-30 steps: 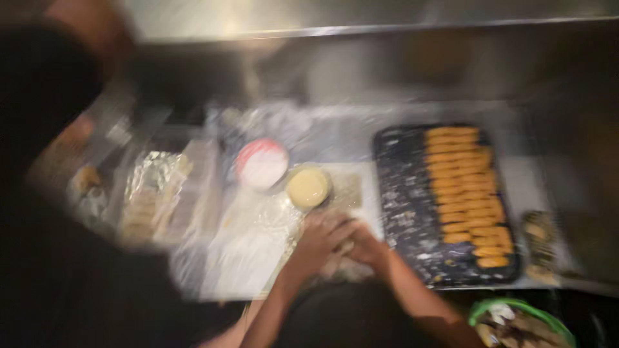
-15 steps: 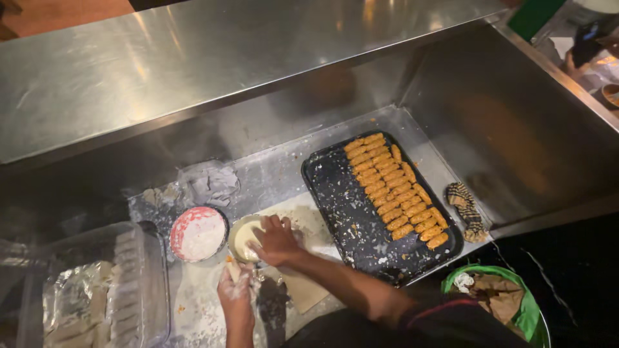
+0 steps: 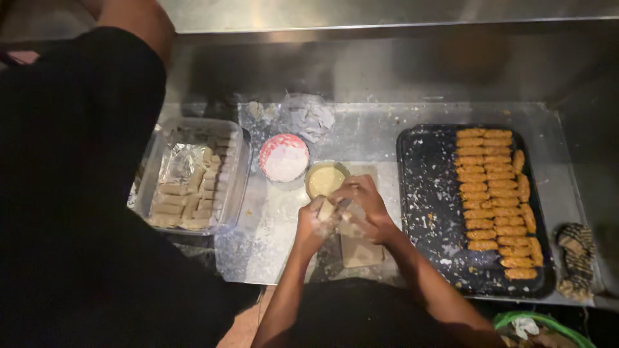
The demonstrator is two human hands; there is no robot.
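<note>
One pale roll (image 3: 327, 209) between two hands (image 3: 342, 216), beside two bowls (image 3: 324, 178)

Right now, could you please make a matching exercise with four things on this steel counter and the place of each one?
Things:
1. dark baking tray
2. clear container
3. white bowl
4. pale roll

Places:
A. between both hands
B. far left, lined with foil
C. right side, carrying orange breaded sticks
D. just left of the small yellow bowl

Pairs: 1-C, 2-B, 3-D, 4-A
</note>
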